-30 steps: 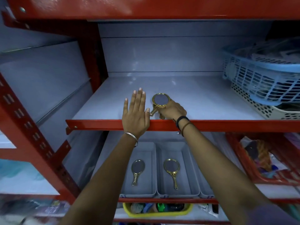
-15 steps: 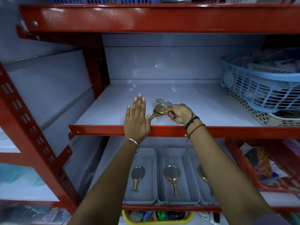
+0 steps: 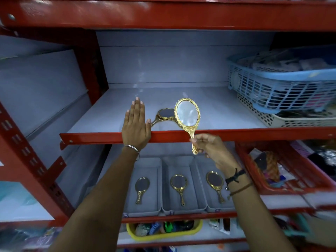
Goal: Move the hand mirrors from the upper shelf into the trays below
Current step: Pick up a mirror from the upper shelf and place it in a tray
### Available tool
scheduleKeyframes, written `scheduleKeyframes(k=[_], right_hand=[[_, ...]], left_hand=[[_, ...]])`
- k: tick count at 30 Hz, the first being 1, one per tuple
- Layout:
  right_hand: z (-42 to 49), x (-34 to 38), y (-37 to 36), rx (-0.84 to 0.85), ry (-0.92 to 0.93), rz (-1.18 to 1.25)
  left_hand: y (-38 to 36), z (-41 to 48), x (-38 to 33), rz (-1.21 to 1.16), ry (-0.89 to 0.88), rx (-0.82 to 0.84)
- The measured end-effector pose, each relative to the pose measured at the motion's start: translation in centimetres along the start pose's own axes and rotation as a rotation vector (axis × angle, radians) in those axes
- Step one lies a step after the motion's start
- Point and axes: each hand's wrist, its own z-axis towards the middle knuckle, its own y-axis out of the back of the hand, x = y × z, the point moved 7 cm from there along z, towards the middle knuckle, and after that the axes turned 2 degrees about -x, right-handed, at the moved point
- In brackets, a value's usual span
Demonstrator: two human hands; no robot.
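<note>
My right hand [image 3: 211, 148] pinches the handle of a gold hand mirror [image 3: 187, 114], held upright just in front of the upper shelf's red front edge [image 3: 101, 138]. Another gold mirror [image 3: 164, 114] lies flat on that shelf behind it, its handle tip by my left thumb. My left hand [image 3: 135, 127] rests flat and open on the shelf edge. Below, three grey trays stand side by side: the left tray [image 3: 157, 166], the middle tray [image 3: 192, 166] and the right tray [image 3: 209, 206]. Each holds one gold mirror: [image 3: 141, 188], [image 3: 179, 186], [image 3: 215, 183].
A blue mesh basket [image 3: 280, 88] sits on a cream basket [image 3: 283, 120] at the upper shelf's right. A red basket [image 3: 254, 171] of goods stands right of the trays. A yellow tub [image 3: 163, 233] lies on the shelf beneath. Red uprights frame the left side.
My right hand has lifted the mirror off the upper shelf and pulled it out past the front edge, now upright. My left hand stays on the shelf edge.
</note>
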Motion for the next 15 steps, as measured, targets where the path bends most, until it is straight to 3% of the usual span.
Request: scheduleKeyframes(k=[9, 15], right_hand=[[-4.2, -12.1, 4.9, 0.159, -0.197, -0.15], [-3.1, -20.1, 8.1, 0.068, -0.413, -0.156]], left_hand=[[-0.2, -0.1, -0.2, 0.032, 0.014, -0.007], [-0.1, 0.0, -0.2, 0.029, 0.025, -0.064]])
